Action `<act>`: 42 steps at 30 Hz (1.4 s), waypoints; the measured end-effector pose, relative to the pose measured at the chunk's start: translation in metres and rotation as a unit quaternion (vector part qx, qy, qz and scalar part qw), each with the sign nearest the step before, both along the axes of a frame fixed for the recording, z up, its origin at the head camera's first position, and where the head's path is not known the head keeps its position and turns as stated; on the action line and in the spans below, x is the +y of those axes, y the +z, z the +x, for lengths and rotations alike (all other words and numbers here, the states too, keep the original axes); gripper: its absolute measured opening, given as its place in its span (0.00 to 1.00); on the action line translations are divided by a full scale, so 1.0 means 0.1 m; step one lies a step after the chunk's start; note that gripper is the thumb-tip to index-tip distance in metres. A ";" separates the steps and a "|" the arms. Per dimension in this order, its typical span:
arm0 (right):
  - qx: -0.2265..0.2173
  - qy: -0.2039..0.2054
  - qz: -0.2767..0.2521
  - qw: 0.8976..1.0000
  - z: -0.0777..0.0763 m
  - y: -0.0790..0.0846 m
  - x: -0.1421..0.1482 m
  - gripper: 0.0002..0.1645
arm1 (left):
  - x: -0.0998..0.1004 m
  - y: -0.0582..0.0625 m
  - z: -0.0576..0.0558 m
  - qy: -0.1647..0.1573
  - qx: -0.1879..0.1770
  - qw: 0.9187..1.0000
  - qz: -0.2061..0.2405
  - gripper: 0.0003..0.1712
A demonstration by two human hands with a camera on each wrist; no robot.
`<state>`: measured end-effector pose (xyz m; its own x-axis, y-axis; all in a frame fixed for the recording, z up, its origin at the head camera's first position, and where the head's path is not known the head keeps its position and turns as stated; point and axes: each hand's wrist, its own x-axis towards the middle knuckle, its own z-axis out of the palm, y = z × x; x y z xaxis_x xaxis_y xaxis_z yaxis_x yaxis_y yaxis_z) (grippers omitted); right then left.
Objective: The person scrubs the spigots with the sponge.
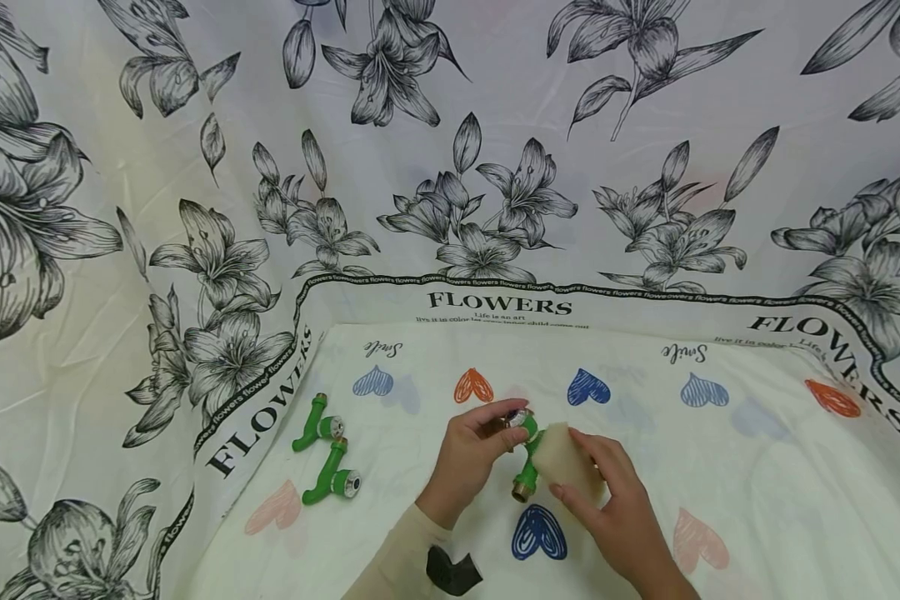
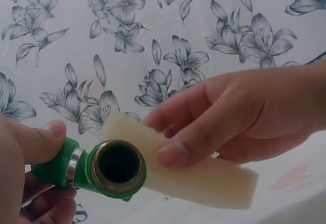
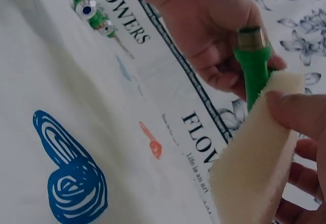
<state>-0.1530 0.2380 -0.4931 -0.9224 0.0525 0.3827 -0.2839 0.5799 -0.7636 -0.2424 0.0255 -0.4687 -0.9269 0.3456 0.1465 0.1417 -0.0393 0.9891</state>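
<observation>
My left hand (image 1: 468, 454) grips a green tap (image 1: 526, 479) by its knob end, thumb on one side and fingers on the other. The tap's brass threaded opening (image 2: 119, 167) faces the left wrist camera. In my right hand (image 1: 618, 508) is a cream-coloured sponge (image 1: 567, 463), pinched between thumb and fingers. The sponge lies against the side of the tap's green body (image 3: 253, 76), as the right wrist view shows. Part of the tap is hidden behind the sponge and the left fingers.
Two more green taps, a farther one (image 1: 317, 427) and a nearer one (image 1: 333, 477), lie on the left of the heart-printed white cloth (image 1: 435, 417). A flower-printed curtain (image 1: 495, 108) stands behind and to the left. A black patch (image 1: 452, 572) shows by the left sleeve.
</observation>
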 end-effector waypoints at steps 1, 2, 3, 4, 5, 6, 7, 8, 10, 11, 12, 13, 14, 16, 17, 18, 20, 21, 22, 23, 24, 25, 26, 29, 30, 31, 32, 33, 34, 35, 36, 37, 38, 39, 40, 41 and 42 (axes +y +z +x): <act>-0.006 -0.013 0.004 1.000 -0.01 0.00 0.01 0.44 | 0.00 0.00 0.00 -0.003 -0.003 1.000 0.001 0.19; -0.012 -0.023 0.005 1.000 -0.02 0.00 0.02 0.44 | 0.00 0.00 0.01 -0.006 -0.005 1.000 0.003 0.19; -0.017 -0.031 0.006 0.999 -0.02 0.00 0.03 0.43 | 0.00 0.00 0.01 -0.009 -0.007 1.000 0.004 0.19; -0.023 -0.038 0.006 0.999 -0.03 0.00 0.04 0.43 | 0.00 0.01 0.01 -0.011 -0.008 1.000 0.005 0.19; -0.028 -0.042 0.004 0.999 -0.03 -0.01 0.05 0.43 | 0.00 0.01 0.01 -0.012 -0.008 1.000 0.006 0.19; -0.032 -0.044 0.003 0.999 -0.03 -0.01 0.05 0.42 | 0.00 0.01 0.02 -0.013 -0.008 1.000 0.006 0.19; -0.037 -0.045 0.002 0.998 -0.03 -0.01 0.05 0.42 | 0.00 0.01 0.02 -0.013 -0.009 1.000 0.005 0.19; -0.041 -0.044 -0.001 0.998 -0.03 -0.01 0.04 0.42 | 0.00 0.01 0.02 -0.012 -0.009 1.000 0.005 0.19; -0.047 -0.041 -0.008 0.998 -0.03 -0.02 0.03 0.41 | -0.01 0.00 0.02 -0.010 -0.010 1.000 0.003 0.19; -0.050 -0.039 -0.012 0.998 -0.03 -0.02 0.02 0.41 | -0.01 0.00 0.02 -0.009 -0.010 1.000 0.002 0.19; -0.051 -0.036 -0.015 0.998 -0.03 -0.02 0.01 0.41 | -0.01 0.00 0.02 -0.009 -0.010 1.000 0.001 0.19; -0.053 -0.034 -0.016 0.998 -0.02 -0.03 0.00 0.41 | -0.02 -0.01 0.02 -0.009 -0.010 1.000 0.001 0.19; -0.052 -0.029 -0.017 0.998 -0.02 -0.03 -0.01 0.41 | -0.02 -0.02 0.01 -0.009 -0.010 1.000 0.001 0.19; -0.049 -0.016 -0.018 0.999 -0.01 -0.04 -0.04 0.41 | -0.02 -0.04 0.01 -0.008 -0.009 1.000 0.000 0.19; -0.045 -0.008 -0.019 0.999 0.00 -0.04 -0.05 0.41 | -0.03 -0.05 0.01 -0.006 -0.009 1.000 0.000 0.19; -0.038 0.003 -0.020 0.999 0.01 -0.04 -0.07 0.41 | -0.03 -0.06 0.01 -0.004 -0.009 1.000 -0.002 0.19; -0.024 0.025 -0.027 0.999 0.03 -0.03 -0.10 0.42 | -0.04 -0.08 0.00 0.004 -0.009 1.000 -0.001 0.19; -0.019 0.036 -0.031 0.999 0.04 -0.02 -0.11 0.43 | -0.05 -0.09 -0.01 0.008 -0.008 1.000 0.003 0.19; -0.014 0.050 -0.035 0.998 0.06 -0.01 -0.13 0.43 | -0.05 -0.09 -0.01 0.011 -0.008 1.000 0.008 0.19; -0.010 0.064 -0.037 0.997 0.07 -0.01 -0.15 0.43 | -0.06 -0.10 -0.02 0.014 -0.008 1.000 0.014 0.18; -0.007 0.077 -0.041 0.996 0.08 0.00 -0.16 0.44 | -0.06 -0.10 -0.03 0.017 -0.007 1.000 0.019 0.18; -0.005 0.087 -0.042 0.995 0.09 0.01 -0.18 0.44 | -0.07 -0.11 -0.04 0.020 -0.008 0.999 0.026 0.18; -0.005 0.094 -0.042 0.995 0.10 0.02 -0.19 0.45 | -0.07 -0.11 -0.05 0.022 -0.008 0.999 0.031 0.18; 0.002 0.100 -0.045 0.994 0.11 0.05 -0.21 0.46 | -0.09 -0.12 -0.07 0.023 -0.012 0.999 0.037 0.19; 0.006 0.094 -0.045 0.995 0.11 0.06 -0.21 0.46 | -0.09 -0.12 -0.08 0.024 -0.016 0.999 0.038 0.19; 0.008 0.085 -0.045 0.995 0.11 0.07 -0.21 0.46 | -0.10 -0.13 -0.08 0.023 -0.020 0.999 0.041 0.19; 0.008 0.076 -0.047 0.996 0.11 0.08 -0.20 0.46 | -0.10 -0.14 -0.08 0.022 -0.025 0.998 0.044 0.19; 0.009 0.066 -0.050 0.997 0.10 0.09 -0.19 0.46 | -0.11 -0.15 -0.09 0.020 -0.031 0.998 0.048 0.20; 0.008 0.056 -0.051 0.997 0.10 0.10 -0.18 0.45 | -0.11 -0.16 -0.09 0.018 -0.037 0.998 0.053 0.21; 0.005 0.045 -0.051 0.998 0.10 0.11 -0.17 0.45 | -0.12 -0.17 -0.09 0.017 -0.046 0.997 0.057 0.21; 0.004 0.038 -0.051 0.998 0.11 0.11 -0.16 0.44 | -0.12 -0.17 -0.09 0.016 -0.055 0.996 0.062 0.21; 0.000 0.031 -0.053 0.998 0.11 0.12 -0.15 0.43 | -0.13 -0.18 -0.09 0.014 -0.063 0.996 0.069 0.21; -0.001 0.028 -0.056 0.998 0.11 0.13 -0.14 0.43 | -0.13 -0.18 -0.09 0.012 -0.071 0.994 0.077 0.21; 0.000 0.028 -0.060 0.998 0.11 0.13 -0.14 0.43 | -0.13 -0.19 -0.09 0.010 -0.079 0.993 0.083 0.21; 0.002 0.029 -0.064 0.998 0.11 0.13 -0.14 0.43 | -0.13 -0.20 -0.09 0.008 -0.087 0.992 0.088 0.19; 0.008 0.034 -0.067 0.997 0.11 0.13 -0.15 0.44 | -0.13 -0.20 -0.09 0.006 -0.093 0.991 0.091 0.18; 0.015 0.041 -0.072 0.996 0.11 0.13 -0.15 0.45 | -0.13 -0.21 -0.09 0.002 -0.097 0.991 0.097 0.18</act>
<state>-0.1420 0.2230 -0.4805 -0.9138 0.0341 0.4047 -0.3500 0.4392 -0.8274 -0.2515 0.0126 -0.4894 -0.9454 0.3246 0.0284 -0.0501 -0.2309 0.9717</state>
